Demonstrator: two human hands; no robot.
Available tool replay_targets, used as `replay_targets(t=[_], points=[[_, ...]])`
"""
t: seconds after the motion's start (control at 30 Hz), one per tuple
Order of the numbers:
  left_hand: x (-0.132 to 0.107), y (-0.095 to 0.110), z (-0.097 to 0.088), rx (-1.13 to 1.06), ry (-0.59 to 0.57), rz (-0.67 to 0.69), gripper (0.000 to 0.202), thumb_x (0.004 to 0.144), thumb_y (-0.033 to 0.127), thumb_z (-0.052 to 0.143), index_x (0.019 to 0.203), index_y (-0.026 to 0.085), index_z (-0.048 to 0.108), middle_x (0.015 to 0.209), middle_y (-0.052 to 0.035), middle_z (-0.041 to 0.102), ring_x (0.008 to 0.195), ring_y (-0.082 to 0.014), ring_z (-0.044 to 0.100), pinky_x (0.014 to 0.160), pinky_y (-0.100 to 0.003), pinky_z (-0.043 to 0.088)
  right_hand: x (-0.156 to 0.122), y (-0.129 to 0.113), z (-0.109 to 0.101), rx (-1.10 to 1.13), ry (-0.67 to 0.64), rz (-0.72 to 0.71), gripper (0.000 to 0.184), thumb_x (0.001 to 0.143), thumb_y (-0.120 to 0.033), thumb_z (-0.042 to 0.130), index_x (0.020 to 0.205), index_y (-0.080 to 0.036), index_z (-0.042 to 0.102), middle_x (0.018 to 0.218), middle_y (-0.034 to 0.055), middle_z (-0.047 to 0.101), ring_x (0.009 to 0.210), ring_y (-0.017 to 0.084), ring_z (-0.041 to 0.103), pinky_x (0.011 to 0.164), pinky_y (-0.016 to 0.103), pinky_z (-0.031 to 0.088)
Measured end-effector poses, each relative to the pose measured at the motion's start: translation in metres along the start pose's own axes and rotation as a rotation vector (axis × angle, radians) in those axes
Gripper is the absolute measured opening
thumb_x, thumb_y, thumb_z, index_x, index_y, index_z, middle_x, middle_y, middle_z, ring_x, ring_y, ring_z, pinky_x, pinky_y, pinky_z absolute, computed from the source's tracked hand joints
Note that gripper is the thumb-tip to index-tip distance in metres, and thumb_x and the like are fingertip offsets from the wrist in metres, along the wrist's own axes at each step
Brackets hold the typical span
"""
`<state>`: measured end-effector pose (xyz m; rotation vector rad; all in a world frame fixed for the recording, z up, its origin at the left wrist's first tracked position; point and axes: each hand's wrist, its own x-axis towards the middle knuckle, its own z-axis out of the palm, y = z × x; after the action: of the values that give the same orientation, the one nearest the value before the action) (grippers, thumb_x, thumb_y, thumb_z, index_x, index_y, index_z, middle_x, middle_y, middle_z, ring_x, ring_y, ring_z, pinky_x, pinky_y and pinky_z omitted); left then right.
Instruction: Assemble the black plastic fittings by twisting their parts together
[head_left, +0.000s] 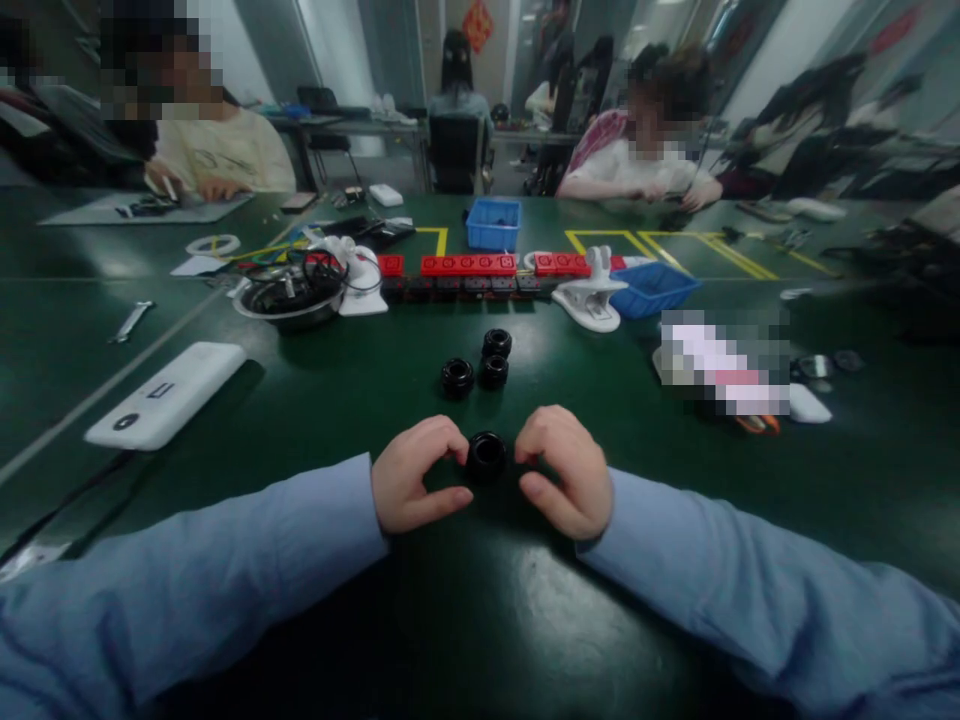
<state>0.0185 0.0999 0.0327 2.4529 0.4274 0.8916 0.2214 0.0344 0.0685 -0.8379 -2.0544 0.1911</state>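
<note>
A glossy black tyre-like ring (487, 457) lies on the green table between my two hands. My left hand (417, 474) has bent fingers with the thumb spread away from them; its index fingertip is at the ring's left edge, and I cannot tell whether it touches. On the other side my right hand (568, 470) is curved with thumb and fingers apart, a small gap short of the ring. Neither hand grips anything. Just beyond sit three similar rings: one at the left (457, 377), one at the right (494, 371) and one behind (496, 343).
Farther back are red power strips (469, 265), a metal bowl (289, 308) of cables, a white clip stand (592, 300) and blue bins (493, 224). A white power bank (166, 395) and a wrench (133, 321) lie left. Two people sit across the table.
</note>
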Motion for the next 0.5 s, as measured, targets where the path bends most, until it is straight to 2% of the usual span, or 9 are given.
replay_targets(t=[0.07,0.2,0.4,0.5], points=[[0.001,-0.007,0.000,-0.003,0.016,-0.074,0.041,0.085,0.057,0.038,0.080,0.017,0.046,0.075,-0.0018,0.046,0.067,-0.0139,0.043,0.060,-0.027,0.038,-0.006,0.011,0.013,-0.040,0.066,-0.021,0.025,0.090,-0.038,0.036,0.079,-0.018,0.046,0.070,0.0028,0.050,0.066,0.016,0.045,0.063,0.032,0.036],[0.005,-0.018,0.000,0.009,0.066,-0.151,0.050,0.082,0.066,0.033,0.079,0.017,0.045,0.078,-0.0018,0.044,0.070,-0.0147,0.041,0.062,-0.027,0.037,-0.015,0.024,0.025,-0.078,0.062,0.122,0.025,0.090,-0.040,0.037,0.086,-0.017,0.047,0.078,0.0047,0.051,0.072,0.017,0.046,0.066,0.032,0.037],[0.005,-0.027,0.002,0.082,0.063,-0.237,0.051,0.081,0.067,0.035,0.082,0.017,0.048,0.077,-0.0009,0.044,0.067,-0.0143,0.042,0.061,-0.027,0.038,-0.019,0.032,0.025,-0.175,0.063,0.213,0.022,0.089,-0.036,0.037,0.090,-0.017,0.049,0.080,0.0056,0.052,0.075,0.019,0.048,0.069,0.034,0.040],[0.004,-0.028,0.000,0.156,0.105,-0.250,0.049,0.082,0.064,0.036,0.084,0.017,0.049,0.077,-0.0011,0.044,0.066,-0.0143,0.043,0.061,-0.029,0.039,-0.021,0.040,0.023,-0.212,0.071,0.242,0.022,0.089,-0.034,0.038,0.090,-0.017,0.050,0.081,0.0062,0.053,0.076,0.019,0.049,0.069,0.033,0.041]])
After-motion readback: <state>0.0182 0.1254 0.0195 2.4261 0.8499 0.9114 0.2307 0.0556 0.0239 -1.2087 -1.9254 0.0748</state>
